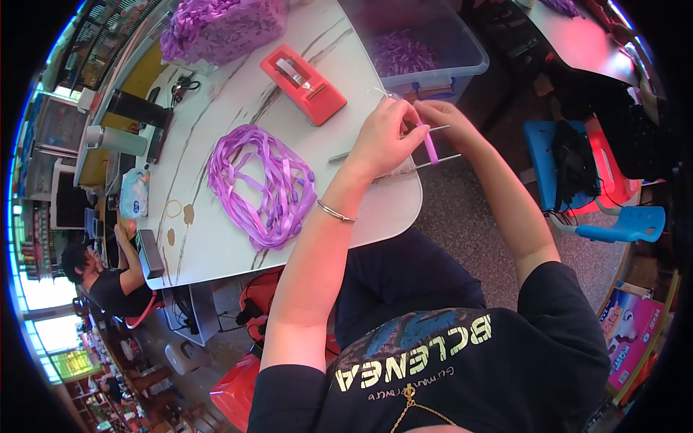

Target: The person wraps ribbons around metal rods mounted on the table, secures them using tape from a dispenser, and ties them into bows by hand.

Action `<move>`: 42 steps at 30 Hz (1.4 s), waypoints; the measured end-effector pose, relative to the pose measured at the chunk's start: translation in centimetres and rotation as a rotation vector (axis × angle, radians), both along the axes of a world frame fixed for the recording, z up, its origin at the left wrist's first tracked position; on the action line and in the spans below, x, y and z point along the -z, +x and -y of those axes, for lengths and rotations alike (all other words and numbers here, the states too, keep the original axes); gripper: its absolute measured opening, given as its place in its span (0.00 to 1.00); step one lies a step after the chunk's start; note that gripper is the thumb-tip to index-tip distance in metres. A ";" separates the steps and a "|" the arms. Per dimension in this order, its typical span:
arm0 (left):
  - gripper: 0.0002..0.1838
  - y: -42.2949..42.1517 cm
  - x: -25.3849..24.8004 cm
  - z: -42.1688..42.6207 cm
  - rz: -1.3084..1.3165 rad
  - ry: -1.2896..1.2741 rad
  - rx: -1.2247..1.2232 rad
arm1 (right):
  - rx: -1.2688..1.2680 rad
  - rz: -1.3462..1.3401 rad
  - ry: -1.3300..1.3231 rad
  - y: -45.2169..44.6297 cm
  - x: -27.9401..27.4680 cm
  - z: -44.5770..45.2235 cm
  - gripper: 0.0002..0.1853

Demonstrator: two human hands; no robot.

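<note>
Purple ribbon [433, 150], eleven-to-five across metal rods [448, 158] | nearer left hand [390, 141] pinches it | right hand [449, 124], two o'clock, grip unclear

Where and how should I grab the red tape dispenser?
Probably from above, pinching across the long sides of the red tape dispenser: its body is longer than wide, and the tape roll sits in an open recess on top, so keep fingertips outside.

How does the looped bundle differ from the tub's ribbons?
The bundle lies in loose loops; the tub ribbons form a dense heap. The bundle rests on the table, the tub ribbons inside the tub. The bundle looks lighter, the tub ribbons darker. Both are purple.
</note>
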State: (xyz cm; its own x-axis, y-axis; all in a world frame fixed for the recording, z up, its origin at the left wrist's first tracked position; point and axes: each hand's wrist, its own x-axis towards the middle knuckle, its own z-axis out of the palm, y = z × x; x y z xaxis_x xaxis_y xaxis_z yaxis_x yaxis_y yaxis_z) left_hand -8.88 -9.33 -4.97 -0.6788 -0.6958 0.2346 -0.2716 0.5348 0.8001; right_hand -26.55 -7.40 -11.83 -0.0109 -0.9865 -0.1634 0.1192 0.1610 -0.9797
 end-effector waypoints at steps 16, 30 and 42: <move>0.15 -0.3 -0.4 -0.4 0.148 -0.082 0.008 | 0.163 0.263 0.163 3.0 -1.0 -10.9 0.07; 0.15 0.1 -0.7 -1.9 -0.187 -0.196 -0.095 | 0.125 0.272 0.197 3.8 -2.9 -11.8 0.09; 0.37 2.8 -2.2 -11.6 -0.545 1.480 -0.035 | -0.018 0.241 0.199 2.7 -3.5 -11.3 0.10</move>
State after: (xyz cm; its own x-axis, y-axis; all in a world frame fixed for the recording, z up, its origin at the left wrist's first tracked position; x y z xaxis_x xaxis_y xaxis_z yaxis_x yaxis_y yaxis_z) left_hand -6.12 2.24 -2.73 -0.7226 -0.5336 -0.4394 0.2167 -0.7785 0.5891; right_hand -23.80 3.90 -8.35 0.0688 -0.9346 -0.3490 0.3394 0.3509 -0.8727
